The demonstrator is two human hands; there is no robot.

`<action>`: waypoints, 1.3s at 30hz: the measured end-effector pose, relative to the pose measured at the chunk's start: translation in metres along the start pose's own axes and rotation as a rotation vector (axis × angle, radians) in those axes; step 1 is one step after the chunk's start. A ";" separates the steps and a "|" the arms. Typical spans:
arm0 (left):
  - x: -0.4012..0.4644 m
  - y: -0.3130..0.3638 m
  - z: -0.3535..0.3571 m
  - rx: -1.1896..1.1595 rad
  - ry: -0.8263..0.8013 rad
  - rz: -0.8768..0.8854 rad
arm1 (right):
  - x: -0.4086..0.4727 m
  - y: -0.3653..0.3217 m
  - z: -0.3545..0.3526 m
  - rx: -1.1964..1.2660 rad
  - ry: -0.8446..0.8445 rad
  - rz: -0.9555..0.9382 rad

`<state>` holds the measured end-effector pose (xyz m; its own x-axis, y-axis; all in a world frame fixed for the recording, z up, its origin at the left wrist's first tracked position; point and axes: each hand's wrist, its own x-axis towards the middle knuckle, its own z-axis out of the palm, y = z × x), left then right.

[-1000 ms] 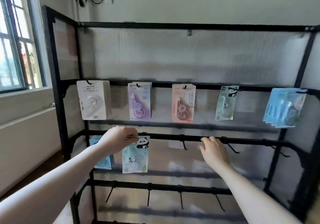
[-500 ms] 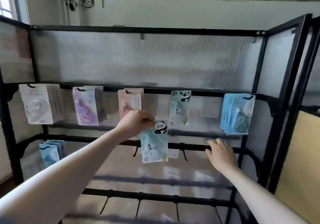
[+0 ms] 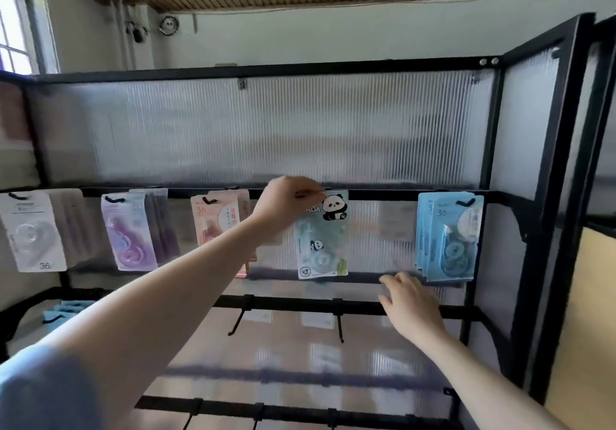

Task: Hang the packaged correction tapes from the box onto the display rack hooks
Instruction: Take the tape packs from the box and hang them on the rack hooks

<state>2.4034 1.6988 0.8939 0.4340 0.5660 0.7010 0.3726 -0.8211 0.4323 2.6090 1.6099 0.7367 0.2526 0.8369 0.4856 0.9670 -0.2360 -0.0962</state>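
At the rack's upper rail, near its right end, a panda pack is pinched at its top edge by the left hand, fingers curled on the card, the pack held level with the rail between the pink packs and the blue packs. Whether a hook has been threaded through it cannot be told. The right hand is held lower, fingers relaxed and empty, just in front of the middle rail below the blue packs. Toward the left end of the upper rail, white packs and purple packs are hung. Bare hooks are seen on the middle rail.
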 end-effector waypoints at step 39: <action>0.011 -0.033 0.039 0.392 -0.039 0.082 | 0.001 0.012 0.004 -0.014 0.016 0.014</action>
<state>2.4277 1.7349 0.8656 0.5028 0.5085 0.6990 0.6170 -0.7775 0.1217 2.6208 1.6098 0.7325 0.2658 0.8256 0.4977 0.9626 -0.2551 -0.0909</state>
